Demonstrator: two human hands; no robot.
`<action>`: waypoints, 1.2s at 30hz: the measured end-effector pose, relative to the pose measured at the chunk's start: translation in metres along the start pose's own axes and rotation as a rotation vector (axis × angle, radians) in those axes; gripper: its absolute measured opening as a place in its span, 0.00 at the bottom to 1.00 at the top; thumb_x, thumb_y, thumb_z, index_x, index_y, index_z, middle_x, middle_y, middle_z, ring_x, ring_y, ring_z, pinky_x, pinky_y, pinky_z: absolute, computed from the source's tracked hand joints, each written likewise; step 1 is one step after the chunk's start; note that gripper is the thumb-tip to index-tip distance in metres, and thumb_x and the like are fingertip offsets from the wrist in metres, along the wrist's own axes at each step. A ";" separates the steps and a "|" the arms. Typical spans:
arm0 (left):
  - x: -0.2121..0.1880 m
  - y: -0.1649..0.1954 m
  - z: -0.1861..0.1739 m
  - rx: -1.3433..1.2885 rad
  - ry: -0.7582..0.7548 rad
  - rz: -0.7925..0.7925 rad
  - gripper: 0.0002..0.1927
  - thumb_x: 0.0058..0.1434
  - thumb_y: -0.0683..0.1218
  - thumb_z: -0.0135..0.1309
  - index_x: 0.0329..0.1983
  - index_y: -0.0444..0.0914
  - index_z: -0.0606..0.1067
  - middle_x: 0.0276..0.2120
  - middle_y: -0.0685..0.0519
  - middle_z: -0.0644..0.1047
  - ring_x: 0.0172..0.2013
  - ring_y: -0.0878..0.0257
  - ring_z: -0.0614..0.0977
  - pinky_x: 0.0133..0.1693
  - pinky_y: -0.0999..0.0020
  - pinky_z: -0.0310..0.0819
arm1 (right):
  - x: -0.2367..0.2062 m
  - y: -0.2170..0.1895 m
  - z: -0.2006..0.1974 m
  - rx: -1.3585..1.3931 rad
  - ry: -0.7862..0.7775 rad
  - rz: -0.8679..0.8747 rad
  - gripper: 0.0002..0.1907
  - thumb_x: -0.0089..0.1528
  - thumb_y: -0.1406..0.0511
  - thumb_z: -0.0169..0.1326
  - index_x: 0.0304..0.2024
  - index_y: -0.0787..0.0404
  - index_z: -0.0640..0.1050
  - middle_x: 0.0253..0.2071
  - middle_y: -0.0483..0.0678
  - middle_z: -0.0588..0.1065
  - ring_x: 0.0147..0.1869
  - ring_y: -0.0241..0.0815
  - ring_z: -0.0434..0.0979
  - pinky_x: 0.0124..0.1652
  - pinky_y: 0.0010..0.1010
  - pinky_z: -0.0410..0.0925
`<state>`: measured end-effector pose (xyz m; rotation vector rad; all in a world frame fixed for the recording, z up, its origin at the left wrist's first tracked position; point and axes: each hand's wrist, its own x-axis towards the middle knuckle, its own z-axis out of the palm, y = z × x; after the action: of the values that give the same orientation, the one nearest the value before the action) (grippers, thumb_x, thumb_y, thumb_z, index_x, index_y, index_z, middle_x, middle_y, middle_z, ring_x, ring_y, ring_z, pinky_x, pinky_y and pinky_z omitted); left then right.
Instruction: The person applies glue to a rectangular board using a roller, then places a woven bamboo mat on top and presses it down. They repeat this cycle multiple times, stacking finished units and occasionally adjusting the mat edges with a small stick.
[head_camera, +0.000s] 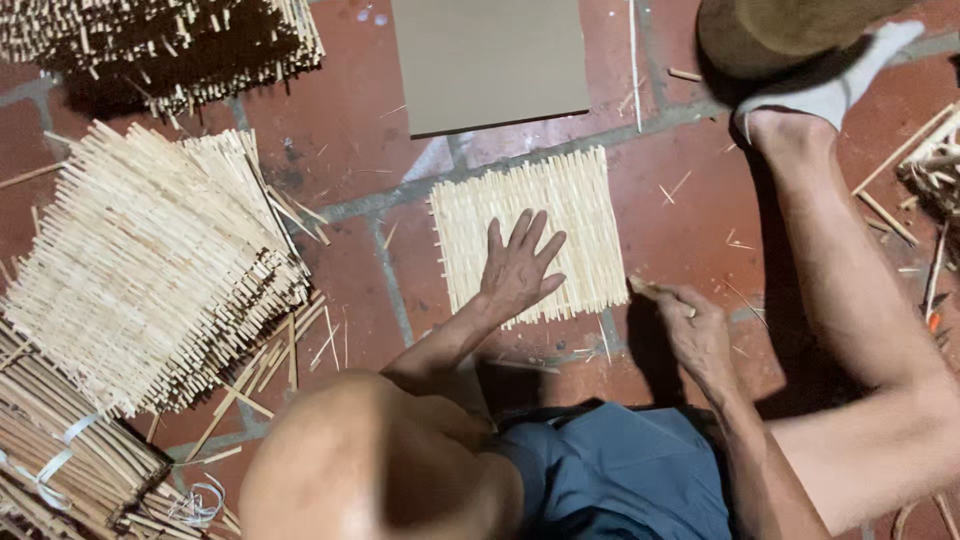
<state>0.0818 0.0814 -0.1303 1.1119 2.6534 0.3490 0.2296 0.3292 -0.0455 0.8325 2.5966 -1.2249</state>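
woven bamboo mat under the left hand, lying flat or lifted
Flat: the woven bamboo mat lies spread on the tiled floor, left hand pressed open on it.

Stack of woven mats (150, 270) at left; grey board (488, 62) above; bundled sticks (70, 470) lower left.

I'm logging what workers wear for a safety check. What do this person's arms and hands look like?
Both arms are bare, with no sleeves showing. The left hand and right hand wear no gloves, rings, watch or bands that I can see. No markings are visible on them.
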 end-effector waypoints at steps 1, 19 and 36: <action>0.005 -0.002 -0.002 0.000 0.027 0.078 0.35 0.61 0.60 0.51 0.72 0.48 0.65 0.74 0.42 0.55 0.74 0.45 0.53 0.65 0.27 0.41 | -0.002 0.003 -0.001 -0.040 -0.042 0.000 0.18 0.66 0.61 0.52 0.55 0.60 0.82 0.38 0.57 0.82 0.40 0.46 0.82 0.41 0.36 0.73; 0.020 0.026 -0.008 -0.055 -0.134 0.275 0.47 0.50 0.72 0.59 0.69 0.47 0.68 0.73 0.41 0.56 0.74 0.42 0.49 0.67 0.24 0.29 | -0.052 0.020 -0.006 -0.568 -0.358 -0.083 0.31 0.66 0.63 0.51 0.73 0.56 0.65 0.32 0.61 0.81 0.34 0.59 0.82 0.46 0.48 0.72; 0.025 0.047 -0.020 0.050 -0.304 0.220 0.48 0.46 0.56 0.63 0.71 0.39 0.64 0.74 0.32 0.49 0.73 0.32 0.47 0.64 0.21 0.38 | -0.032 0.038 0.052 -0.403 -0.375 -0.220 0.10 0.64 0.65 0.50 0.42 0.67 0.73 0.30 0.69 0.76 0.36 0.71 0.78 0.37 0.58 0.70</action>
<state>0.0898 0.1290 -0.0996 1.3574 2.2940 0.1390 0.2715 0.2961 -0.0936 0.2216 2.5284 -0.7602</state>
